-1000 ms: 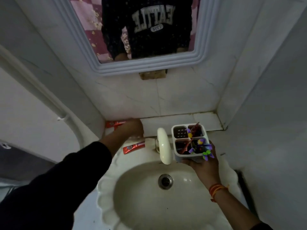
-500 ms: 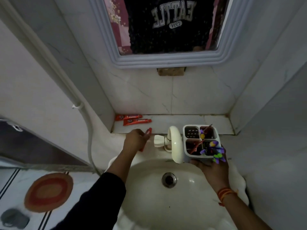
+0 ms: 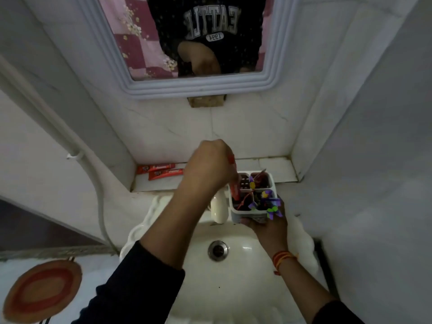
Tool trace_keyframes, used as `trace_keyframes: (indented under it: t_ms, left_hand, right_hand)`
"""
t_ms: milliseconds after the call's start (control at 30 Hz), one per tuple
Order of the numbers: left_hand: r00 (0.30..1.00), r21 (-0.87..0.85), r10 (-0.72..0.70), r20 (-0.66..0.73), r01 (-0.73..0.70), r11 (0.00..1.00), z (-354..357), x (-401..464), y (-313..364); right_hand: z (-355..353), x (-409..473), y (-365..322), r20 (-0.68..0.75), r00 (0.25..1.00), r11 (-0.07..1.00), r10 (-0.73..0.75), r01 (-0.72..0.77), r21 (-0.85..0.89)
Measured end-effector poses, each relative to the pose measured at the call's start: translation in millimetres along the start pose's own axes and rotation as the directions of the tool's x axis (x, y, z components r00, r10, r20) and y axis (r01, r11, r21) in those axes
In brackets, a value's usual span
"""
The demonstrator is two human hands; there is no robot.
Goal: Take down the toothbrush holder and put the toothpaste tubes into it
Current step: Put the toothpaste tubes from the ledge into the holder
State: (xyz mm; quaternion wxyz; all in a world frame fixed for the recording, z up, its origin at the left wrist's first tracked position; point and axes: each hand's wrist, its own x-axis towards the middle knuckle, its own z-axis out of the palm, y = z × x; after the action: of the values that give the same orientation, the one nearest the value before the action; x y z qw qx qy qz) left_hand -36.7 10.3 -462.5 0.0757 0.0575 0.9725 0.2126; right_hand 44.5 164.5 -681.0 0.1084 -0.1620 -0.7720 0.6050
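Note:
My right hand (image 3: 268, 228) grips the white four-compartment toothbrush holder (image 3: 249, 215) from below, over the sink's back edge. Toothbrushes and purple-green items stick out of its compartments. My left hand (image 3: 210, 167) is closed on a red toothpaste tube (image 3: 234, 191), held upright with its lower end inside the holder's front left compartment. Two more red toothpaste tubes (image 3: 163, 171) lie side by side on the ledge at the back left.
A white sink (image 3: 233, 288) with a metal drain (image 3: 217, 250) lies below, its white tap (image 3: 218, 208) just left of the holder. A framed mirror (image 3: 198, 87) hangs above. A pipe (image 3: 77, 157) runs down the left wall. A round orange mat (image 3: 42, 291) lies on the floor.
My left hand has lifted a red tube from the sink's rim and moved right, bringing it into the holder. The holder has stayed in my right hand.

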Motion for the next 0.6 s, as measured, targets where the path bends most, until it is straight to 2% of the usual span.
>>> trace_keyframes:
  t_ms: [100, 200, 267, 333, 433, 500, 600]
  left_hand:
    - [0.997, 0.206, 0.053, 0.064, -0.065, 0.976, 26, 2, 11]
    - [0.986, 0.282, 0.072, 0.15, -0.113, 0.953, 36, 3, 9]
    - [0.983, 0.169, 0.044, 0.18, -0.075, 0.983, 32, 7, 1]
    - [0.987, -0.052, 0.024, 0.159, -0.016, 0.999, 20, 14, -12]
    - [0.998, -0.227, -0.067, 0.003, 0.066, 0.972, 10, 27, -44]
    - [0.985, -0.247, -0.166, -0.056, 0.147, 0.958, 18, 44, -72]
    - [0.965, -0.043, -0.251, 0.074, 0.254, 0.966, 48, 69, -117]
  right_hand:
    - [2, -1, -3, -0.007, 1.0, 1.0, -0.01, 0.01, -0.005]
    - [2, -2, -6, -0.014, 1.0, 1.0, -0.007, 0.006, -0.017]
    - [1, -1, -6, -0.012, 1.0, 0.999, 0.0, 0.0, -0.033]
    - [2, -1, -6, -0.014, 1.0, 0.999, -0.011, 0.01, -0.046]
    - [2, -2, -8, -0.003, 0.999, 0.999, -0.032, 0.031, -0.044]
    - [1, -3, -9, 0.004, 1.0, 0.999, -0.028, 0.028, -0.045]
    - [0, -3, -8, 0.0, 1.0, 0.998, -0.026, 0.026, -0.064]
